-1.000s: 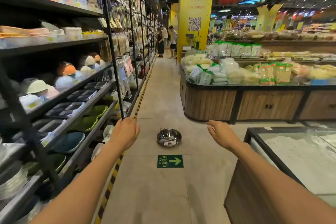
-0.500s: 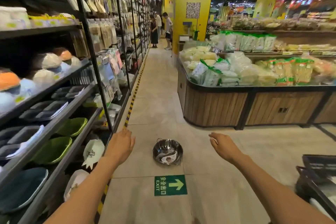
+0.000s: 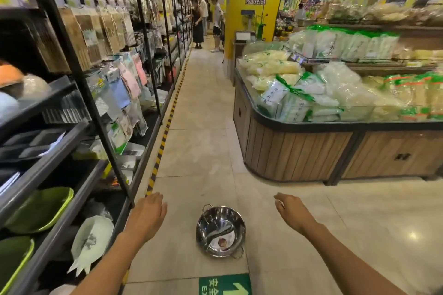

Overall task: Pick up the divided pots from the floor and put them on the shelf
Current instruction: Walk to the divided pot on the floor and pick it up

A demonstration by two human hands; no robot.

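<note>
A shiny steel divided pot (image 3: 221,231) sits on the tiled floor in the aisle, with a curved partition inside, a label in one half and a small wire handle at each end. My left hand (image 3: 149,214) hovers to the left of the pot, palm down, fingers loosely apart, holding nothing. On the pot's right my right hand (image 3: 291,212) is stretched forward, fingers apart and empty. Both hands are clear of the pot. The black metal shelf (image 3: 60,218) runs along the left side of the aisle.
The shelf holds green bowls (image 3: 39,208), a white fish-shaped plate (image 3: 91,242) and hanging packets. A wooden display island (image 3: 297,151) piled with bagged noodles stands on the right. A green exit sign (image 3: 225,285) marks the floor. Shoppers (image 3: 207,21) stand far down the aisle.
The view has moved forward along the aisle, so the pot now lies closer and lower between my hands. Both hands stay spread and empty on either side of it.
</note>
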